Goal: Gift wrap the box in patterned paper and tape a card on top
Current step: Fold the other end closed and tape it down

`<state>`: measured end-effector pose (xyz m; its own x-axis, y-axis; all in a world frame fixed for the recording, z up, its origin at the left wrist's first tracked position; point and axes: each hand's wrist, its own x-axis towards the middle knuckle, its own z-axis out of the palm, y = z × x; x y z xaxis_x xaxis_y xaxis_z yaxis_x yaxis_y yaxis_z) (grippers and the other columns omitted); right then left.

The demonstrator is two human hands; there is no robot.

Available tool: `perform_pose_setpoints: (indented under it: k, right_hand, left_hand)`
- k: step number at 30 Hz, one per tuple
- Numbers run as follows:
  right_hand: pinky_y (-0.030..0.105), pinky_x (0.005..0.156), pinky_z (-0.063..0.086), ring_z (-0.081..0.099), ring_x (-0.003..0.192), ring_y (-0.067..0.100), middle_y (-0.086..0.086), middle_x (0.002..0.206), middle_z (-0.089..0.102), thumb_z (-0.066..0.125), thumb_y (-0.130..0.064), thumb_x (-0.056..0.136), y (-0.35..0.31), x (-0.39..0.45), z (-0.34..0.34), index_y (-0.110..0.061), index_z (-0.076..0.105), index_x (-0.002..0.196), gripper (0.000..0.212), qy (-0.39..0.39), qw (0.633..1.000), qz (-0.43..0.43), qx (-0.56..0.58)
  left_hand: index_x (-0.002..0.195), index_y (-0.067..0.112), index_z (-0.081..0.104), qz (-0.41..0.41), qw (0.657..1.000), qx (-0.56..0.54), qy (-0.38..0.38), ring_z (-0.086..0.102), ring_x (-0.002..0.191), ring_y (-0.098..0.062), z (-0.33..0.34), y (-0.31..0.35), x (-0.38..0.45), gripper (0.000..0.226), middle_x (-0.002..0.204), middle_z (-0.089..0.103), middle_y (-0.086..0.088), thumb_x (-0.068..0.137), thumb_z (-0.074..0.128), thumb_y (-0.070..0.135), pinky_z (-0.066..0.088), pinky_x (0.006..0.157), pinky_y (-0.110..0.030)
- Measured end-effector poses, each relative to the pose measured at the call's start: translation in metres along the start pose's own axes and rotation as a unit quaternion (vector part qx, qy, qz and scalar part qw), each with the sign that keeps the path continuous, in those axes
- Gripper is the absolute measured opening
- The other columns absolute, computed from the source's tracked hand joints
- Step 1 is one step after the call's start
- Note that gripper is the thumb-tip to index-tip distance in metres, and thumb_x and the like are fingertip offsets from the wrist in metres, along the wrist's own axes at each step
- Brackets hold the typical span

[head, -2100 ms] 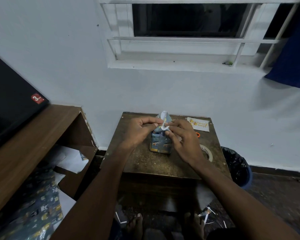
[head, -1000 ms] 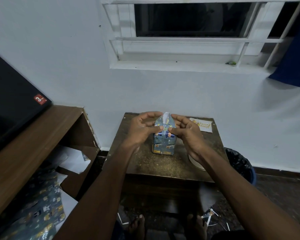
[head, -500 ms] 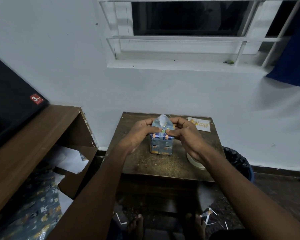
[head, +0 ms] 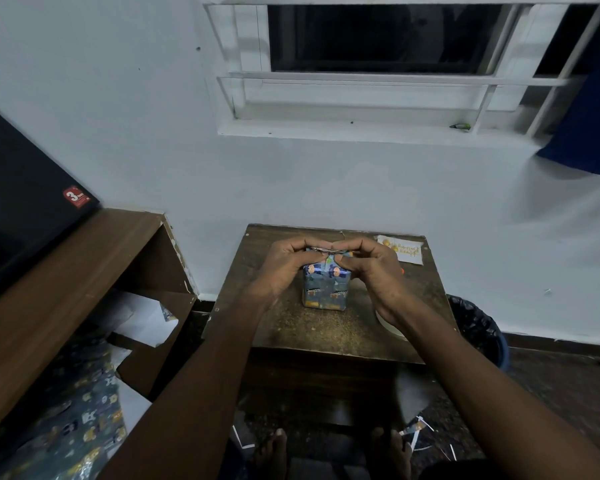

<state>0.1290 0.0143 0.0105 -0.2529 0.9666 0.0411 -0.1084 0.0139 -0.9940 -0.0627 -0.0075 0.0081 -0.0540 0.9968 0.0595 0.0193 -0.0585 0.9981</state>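
Observation:
A small box (head: 324,289) wrapped in blue patterned paper stands upright in the middle of a dark wooden table (head: 329,330). My left hand (head: 283,268) and my right hand (head: 374,268) curl over its top from either side, thumbs and fingers pinching the folded paper flaps flat against the top edge. A white card (head: 400,249) with yellow print lies at the table's far right corner. A roll of tape (head: 387,325) shows partly under my right wrist.
A wooden desk (head: 66,278) with a black screen stands at the left, with paper scraps and patterned wrapping paper (head: 73,420) below it. A dark bin (head: 478,327) sits right of the table. A wall and window lie beyond. My bare feet are under the table.
The paper peak that stood up above the box has been folded down flat. Both hands have closed in over the top of the box.

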Motion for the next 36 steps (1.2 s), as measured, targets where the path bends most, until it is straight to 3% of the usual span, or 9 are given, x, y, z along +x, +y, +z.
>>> perform_pose_setpoints:
  k: [6, 12, 15, 19, 21, 23, 27, 32, 36]
  right_hand:
    - [0.026, 0.073, 0.058, 0.074, 0.094, 0.018, 0.011, 0.104, 0.079, 0.067, 0.017, 0.083, 0.0, 0.002, 0.001, 0.008, 0.076, 0.098, 0.02, 0.01, 1.0, -0.022, 0.013]
    - [0.031, 0.081, 0.059, 0.073, 0.099, 0.02, 0.009, 0.108, 0.078, 0.066, 0.015, 0.085, 0.005, 0.005, -0.004, 0.005, 0.078, 0.095, 0.018, 0.022, 0.998, -0.044, -0.024]
    - [0.034, 0.081, 0.059, 0.072, 0.101, 0.025, 0.011, 0.111, 0.076, 0.066, 0.014, 0.085, 0.005, 0.005, -0.005, 0.006, 0.077, 0.093, 0.015, 0.031, 0.998, -0.047, -0.023]
    - [0.039, 0.085, 0.06, 0.069, 0.111, 0.028, 0.004, 0.117, 0.074, 0.067, 0.01, 0.088, 0.005, 0.003, -0.007, -0.001, 0.077, 0.093, 0.016, 0.016, 0.994, -0.073, -0.074]
    - [0.037, 0.088, 0.058, 0.067, 0.114, 0.019, -0.002, 0.122, 0.072, 0.068, 0.003, 0.089, 0.005, -0.002, -0.01, -0.01, 0.078, 0.095, 0.018, 0.006, 0.968, -0.175, -0.179]
    - [0.031, 0.095, 0.053, 0.063, 0.12, 0.013, -0.002, 0.128, 0.068, 0.067, -0.001, 0.088, 0.005, -0.007, -0.015, -0.011, 0.076, 0.097, 0.016, -0.013, 0.906, -0.293, -0.304]
    - [0.029, 0.098, 0.049, 0.061, 0.119, 0.02, 0.006, 0.124, 0.066, 0.07, -0.004, 0.088, 0.004, -0.012, -0.016, -0.005, 0.072, 0.099, 0.011, -0.032, 0.81, -0.397, -0.43]
    - [0.038, 0.083, 0.05, 0.062, 0.103, 0.02, 0.003, 0.111, 0.066, 0.069, -0.005, 0.09, 0.001, -0.015, -0.016, -0.008, 0.071, 0.11, 0.02, -0.033, 0.787, -0.404, -0.465]
    - [0.043, 0.082, 0.047, 0.06, 0.105, 0.024, 0.004, 0.111, 0.064, 0.068, -0.013, 0.088, 0.004, -0.014, -0.014, -0.013, 0.071, 0.127, 0.039, -0.044, 0.773, -0.385, -0.503]
  left_hand:
    - [0.106, -0.001, 0.08, 0.017, 1.0, -0.008, 0.005, 0.075, 0.095, -0.015, 0.001, 0.001, 0.0, 0.021, 0.107, 0.081, -0.011, 0.087, 0.074, -0.006, 0.058, 0.082, -0.024]
    - [0.108, 0.003, 0.08, 0.08, 0.995, 0.053, -0.03, 0.075, 0.11, -0.025, -0.007, 0.004, -0.001, 0.018, 0.114, 0.08, -0.006, 0.091, 0.076, -0.001, 0.062, 0.093, -0.041]
    - [0.117, -0.001, 0.076, 0.071, 0.994, 0.033, -0.071, 0.074, 0.114, -0.028, -0.012, 0.005, -0.006, 0.026, 0.121, 0.077, -0.01, 0.091, 0.077, 0.0, 0.063, 0.089, -0.038]
    - [0.118, -0.004, 0.074, 0.061, 0.996, 0.013, -0.068, 0.074, 0.113, -0.029, -0.012, 0.007, -0.011, 0.03, 0.122, 0.077, -0.012, 0.089, 0.08, -0.001, 0.064, 0.089, -0.037]
    - [0.117, -0.003, 0.075, 0.058, 0.996, 0.009, -0.065, 0.075, 0.113, -0.029, -0.012, 0.007, -0.012, 0.029, 0.122, 0.077, -0.01, 0.088, 0.081, 0.001, 0.064, 0.091, -0.039]
    - [0.116, -0.003, 0.075, 0.053, 0.997, 0.005, -0.061, 0.075, 0.113, -0.029, -0.013, 0.007, -0.013, 0.029, 0.123, 0.077, -0.01, 0.088, 0.082, 0.001, 0.063, 0.093, -0.042]
    - [0.114, -0.001, 0.077, 0.045, 0.998, 0.009, -0.05, 0.076, 0.11, -0.028, -0.014, 0.008, -0.015, 0.028, 0.118, 0.078, -0.009, 0.087, 0.084, 0.004, 0.063, 0.09, -0.038]
    - [0.113, 0.0, 0.077, 0.039, 0.998, 0.016, -0.048, 0.076, 0.11, -0.028, -0.016, 0.01, -0.016, 0.028, 0.116, 0.079, -0.01, 0.087, 0.085, 0.007, 0.063, 0.092, -0.042]
    - [0.112, -0.003, 0.076, 0.049, 0.998, 0.016, -0.048, 0.075, 0.111, -0.025, -0.014, 0.01, -0.017, 0.028, 0.117, 0.079, -0.009, 0.086, 0.084, 0.003, 0.062, 0.089, -0.031]
